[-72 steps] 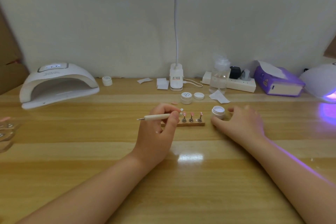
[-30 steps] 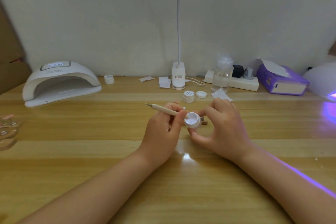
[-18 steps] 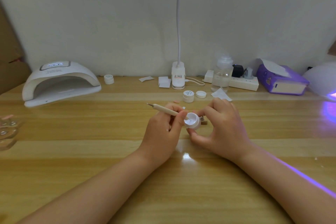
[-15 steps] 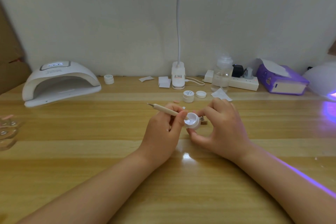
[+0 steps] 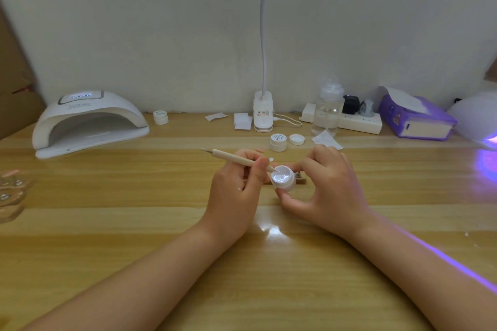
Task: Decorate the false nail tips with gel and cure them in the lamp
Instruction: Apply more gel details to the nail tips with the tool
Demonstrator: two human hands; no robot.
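Head view: left hand (image 5: 236,191) pinches dotting pen (image 5: 236,157), tip dipped into open gel pot (image 5: 283,180). Right hand (image 5: 326,193) grips the pot between thumb and fingers, raised and tilted just before the wooden nail-tip stand (image 5: 301,180). Curing lamp (image 5: 88,121) far left on desk (image 5: 134,223).

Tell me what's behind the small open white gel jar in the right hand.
Behind the small open white gel jar, one end of the wooden nail-tip stand and one metal holder show. The jar and both hands cover the rest, so the nail tips cannot be seen.
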